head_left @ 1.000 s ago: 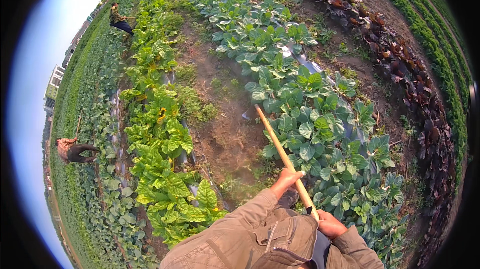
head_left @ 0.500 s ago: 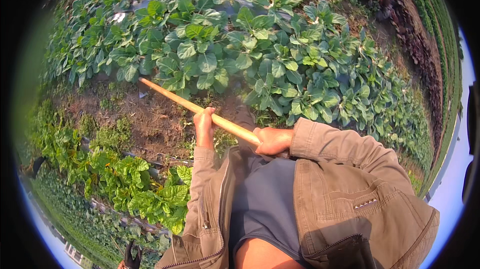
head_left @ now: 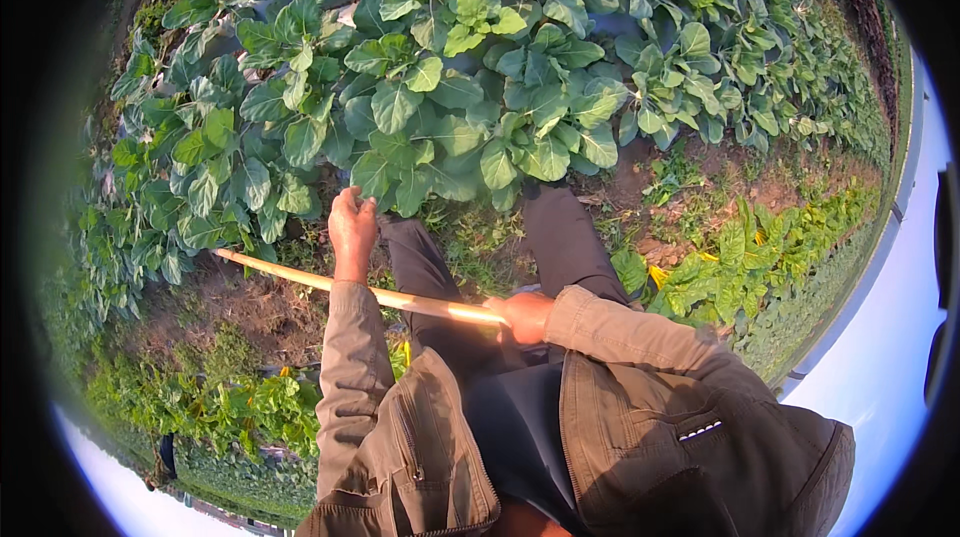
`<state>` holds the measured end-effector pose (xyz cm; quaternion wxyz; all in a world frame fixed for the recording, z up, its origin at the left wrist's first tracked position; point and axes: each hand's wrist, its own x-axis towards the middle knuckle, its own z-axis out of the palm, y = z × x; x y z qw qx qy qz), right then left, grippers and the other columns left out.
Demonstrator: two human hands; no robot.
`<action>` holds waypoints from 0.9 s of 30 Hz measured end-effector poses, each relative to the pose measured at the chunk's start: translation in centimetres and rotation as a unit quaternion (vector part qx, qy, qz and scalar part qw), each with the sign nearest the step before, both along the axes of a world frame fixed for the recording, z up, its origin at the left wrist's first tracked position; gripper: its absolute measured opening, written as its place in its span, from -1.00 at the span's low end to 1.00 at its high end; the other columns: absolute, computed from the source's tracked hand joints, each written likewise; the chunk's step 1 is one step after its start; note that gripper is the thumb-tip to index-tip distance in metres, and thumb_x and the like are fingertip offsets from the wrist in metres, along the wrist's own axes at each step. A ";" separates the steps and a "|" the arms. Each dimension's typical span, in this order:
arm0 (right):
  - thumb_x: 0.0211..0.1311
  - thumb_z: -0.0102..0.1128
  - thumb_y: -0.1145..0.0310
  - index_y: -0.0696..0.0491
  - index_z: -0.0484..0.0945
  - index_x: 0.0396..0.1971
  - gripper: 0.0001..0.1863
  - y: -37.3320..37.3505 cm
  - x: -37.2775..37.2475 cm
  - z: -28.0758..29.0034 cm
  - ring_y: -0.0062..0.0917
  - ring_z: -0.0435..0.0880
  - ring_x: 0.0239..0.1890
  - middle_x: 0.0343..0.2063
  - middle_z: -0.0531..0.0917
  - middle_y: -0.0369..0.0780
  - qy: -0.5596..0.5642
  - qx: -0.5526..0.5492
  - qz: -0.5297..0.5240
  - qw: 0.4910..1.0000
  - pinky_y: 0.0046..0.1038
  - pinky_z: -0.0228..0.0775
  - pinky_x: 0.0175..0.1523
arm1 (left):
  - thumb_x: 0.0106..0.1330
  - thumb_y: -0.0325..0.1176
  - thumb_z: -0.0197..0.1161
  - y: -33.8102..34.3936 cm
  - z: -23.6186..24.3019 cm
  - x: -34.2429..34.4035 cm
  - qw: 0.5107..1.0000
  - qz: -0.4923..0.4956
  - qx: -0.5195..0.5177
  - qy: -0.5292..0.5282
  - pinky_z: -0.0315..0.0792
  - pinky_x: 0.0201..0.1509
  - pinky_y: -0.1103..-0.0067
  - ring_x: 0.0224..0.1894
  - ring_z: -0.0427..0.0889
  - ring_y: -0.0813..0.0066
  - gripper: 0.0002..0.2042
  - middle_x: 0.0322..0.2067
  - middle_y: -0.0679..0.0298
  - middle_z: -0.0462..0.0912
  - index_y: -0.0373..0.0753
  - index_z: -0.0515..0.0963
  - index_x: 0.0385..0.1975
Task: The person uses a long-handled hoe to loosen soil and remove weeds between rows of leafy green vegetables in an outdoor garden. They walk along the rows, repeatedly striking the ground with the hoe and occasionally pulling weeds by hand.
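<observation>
A long, pale wooden pole [head_left: 270, 268] slants across in front of me, its far end close to the soil at the left. My right hand [head_left: 526, 317] is closed round its near end, by my lap. Off the pole, my left hand [head_left: 352, 234] reaches forward to the edge of the broad-leaved green plants [head_left: 395, 107], its thumb and fingers apart and nothing visible in them. Whether its fingertips touch a leaf, I cannot tell. The left wrist and sleeve cross over the pole and hide a short part of it.
Leafy plants with yellow stalks [head_left: 740, 262] grow at the right, and similar low greens [head_left: 240, 407] at the lower left. Brown soil [head_left: 250, 312] with weeds lies between the rows. My legs [head_left: 570, 237] stand right against the plant bed.
My left hand has let go of the pole and moved forward to the leaves. The right hand keeps its hold. The view has turned, and the plants appear nearer.
</observation>
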<state>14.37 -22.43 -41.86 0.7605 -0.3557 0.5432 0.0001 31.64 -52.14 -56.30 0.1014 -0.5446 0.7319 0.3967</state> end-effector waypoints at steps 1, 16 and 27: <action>0.30 0.43 0.14 -0.13 0.38 0.41 -0.29 2.6 -2.6 -0.5 0.05 0.74 -0.06 -0.16 0.75 -0.01 0.008 0.008 0.001 1.000 -0.01 0.53 -0.01 | 0.32 -0.30 0.38 0.8 -2.0 -4.1 0.999 -0.045 0.000 0.011 0.56 0.08 0.19 -0.04 0.70 -0.09 -0.64 -0.09 -0.02 0.70 -0.30 0.62 0.07; 0.18 0.42 0.39 0.04 0.64 0.08 -0.57 21.1 -12.0 -11.1 -0.08 0.73 -0.20 -0.25 0.65 -0.10 0.034 -0.059 -0.359 0.931 -0.17 0.63 -0.12 | 0.23 -0.37 0.32 3.3 -35.5 -46.3 0.876 -0.428 -0.167 -0.150 0.61 0.10 0.20 0.02 0.67 -0.11 -0.68 -0.03 -0.07 0.62 -0.35 0.66 -0.05; 0.13 0.33 0.48 0.02 0.64 0.02 -0.61 19.4 -11.6 -12.4 -0.08 0.75 -0.25 -0.25 0.66 -0.11 0.089 -0.039 -0.353 0.931 -0.15 0.66 -0.17 | 0.36 -0.08 0.26 1.4 -40.3 -43.7 0.960 -0.222 -0.041 -0.164 0.60 0.18 0.18 0.11 0.74 -0.05 -0.62 0.04 -0.03 0.76 -0.17 0.73 0.03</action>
